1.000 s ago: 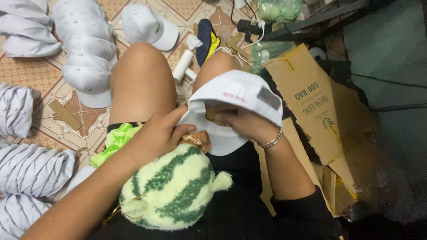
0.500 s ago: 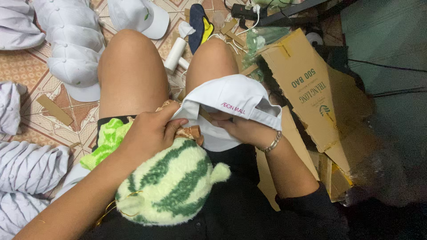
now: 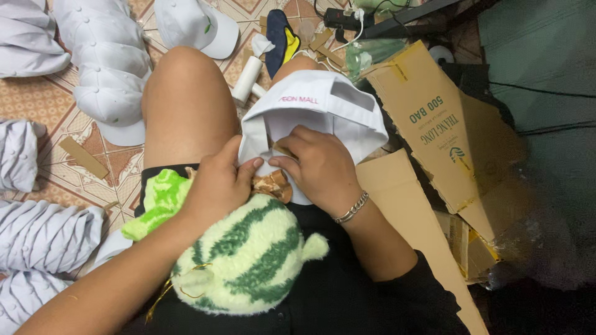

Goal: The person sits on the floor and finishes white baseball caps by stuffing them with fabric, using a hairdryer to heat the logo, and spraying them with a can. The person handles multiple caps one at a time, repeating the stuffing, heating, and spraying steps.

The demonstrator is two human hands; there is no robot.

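- The white cap (image 3: 323, 108) lies upside-down on the person's lap, over the right thigh, with its crown toward the far side and its open underside toward the near side; small pink print runs along the front panel
- Both hands meet at the cap's near edge: the left hand (image 3: 217, 186) pinches the left side of the opening between thumb and fingers, and the right hand (image 3: 313, 164) has its fingers curled into the inside, pressing the lining; both grips are closed on the fabric
- The cap lies just beyond both hands, on their far side, its long axis running near to far along the thigh; the right hand is deeper in it, so it is the nearer of the two to the crown
- A crumpled brown scrap (image 3: 273, 185) sits under the fingertips at the cap's mouth; what it is cannot be told
- A metal bracelet (image 3: 351, 208) circles the right wrist
- Nearer on the lap rests a green-and-cream striped plush toy (image 3: 245, 260), touching the left forearm, with a bright green cloth (image 3: 158, 198) to its left
- On the tiled floor (image 3: 37, 99) to the far left, more white caps (image 3: 108, 68) lie nested in a stack, and folded pale cloth (image 3: 46, 239) is piled at the near left
- To the right, flattened cardboard (image 3: 422, 111) leans out from the lap, well apart from the hands
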